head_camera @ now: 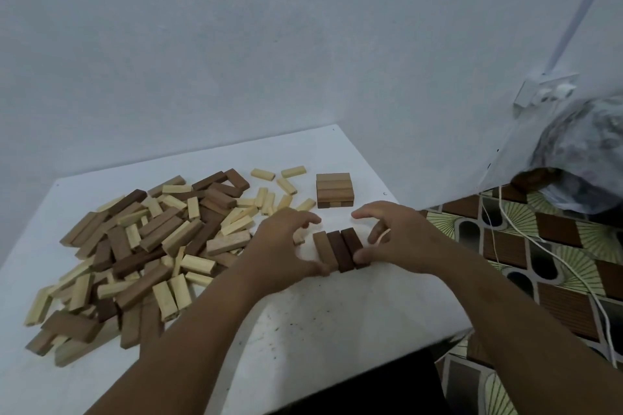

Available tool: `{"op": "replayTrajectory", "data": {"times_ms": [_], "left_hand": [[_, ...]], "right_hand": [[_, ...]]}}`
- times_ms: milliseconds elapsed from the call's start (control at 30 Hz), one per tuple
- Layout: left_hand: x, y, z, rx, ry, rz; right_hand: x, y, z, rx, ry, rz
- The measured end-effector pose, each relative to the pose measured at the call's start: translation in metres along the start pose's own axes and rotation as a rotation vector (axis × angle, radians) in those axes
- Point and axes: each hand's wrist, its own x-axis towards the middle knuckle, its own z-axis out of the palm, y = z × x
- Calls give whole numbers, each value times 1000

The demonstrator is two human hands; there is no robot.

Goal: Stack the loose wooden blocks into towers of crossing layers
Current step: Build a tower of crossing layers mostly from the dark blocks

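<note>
Though flat, block row (340, 250) between fingers (362, 258)

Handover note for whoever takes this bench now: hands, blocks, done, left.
Left hand and right hand: thumbs press the near ends of a row of three brown wooden blocks lying side by side on the white table, fingers curled above.
Small two-layer crossed block stack sits behind the row.
Big pile of loose light and dark wooden blocks lies left.
Done: one stack started, second base being squared.
Left: nearly all the blocks.

Two bare forearms, left hand (279, 246) and right hand (404, 239), sleeveless, ringless.
</note>
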Motion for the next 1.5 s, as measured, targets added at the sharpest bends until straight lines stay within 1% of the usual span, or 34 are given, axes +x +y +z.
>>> {"op": "replayTrajectory", "data": {"times_ms": [67, 100, 200, 300, 467, 567, 767, 1100, 1267, 1500], "left_hand": [[3, 4, -1, -18, -105, 4], [5, 8, 0, -32, -140, -1], [9, 15, 11, -90, -168, 2], [11, 10, 19, -148, -102, 21], [10, 5, 19, -236, -32, 63], [18, 4, 11, -248, -2, 94], [57, 1, -7, -208, -5, 84], [119, -9, -15, -172, 16, 75], [131, -16, -13, -147, 0, 57], [133, -26, -8, -185, -38, 51]], "right_hand": [[2, 0, -4, -51, -129, -3], [4, -1, -3, -83, -166, -23], [11, -8, 1, -131, -201, -94], [15, -8, 3, -122, -186, -152], [18, 1, 12, 2, -117, -216], [22, 0, 6, 57, -77, -245], [45, -10, -18, 22, -11, -235], [105, -3, -37, 66, -19, -180], [118, 4, -35, 60, -24, -186], [124, 14, -26, 55, -10, -168]]}}
